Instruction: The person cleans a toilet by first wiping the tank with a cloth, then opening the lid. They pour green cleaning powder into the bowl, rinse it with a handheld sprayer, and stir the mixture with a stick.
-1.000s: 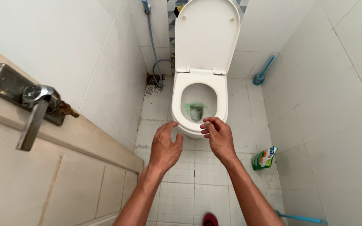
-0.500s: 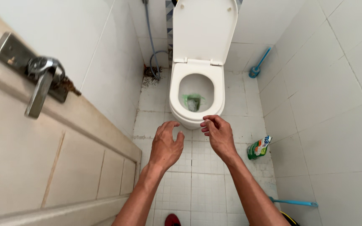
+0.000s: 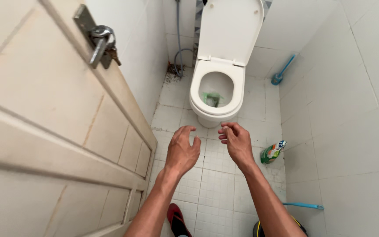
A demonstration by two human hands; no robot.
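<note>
Both hands empty, fingers loosely curled: left hand (image 3: 183, 149) & right hand (image 3: 237, 139) hover above tiled floor (image 3: 218, 184), just short of white glossy toilet (image 3: 217, 87), lid up, green liquid in bowl.

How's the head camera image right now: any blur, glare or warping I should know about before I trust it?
Head view: even, soft daylight, no harsh shadows; mild sheen on the raised toilet lid but nothing washed out. Both hands, left hand and right hand, are fairly sharp. Wide-angle warping bends the door and the wall tiles toward the edges. The bottle on the floor is small, its label unreadable.
</note>
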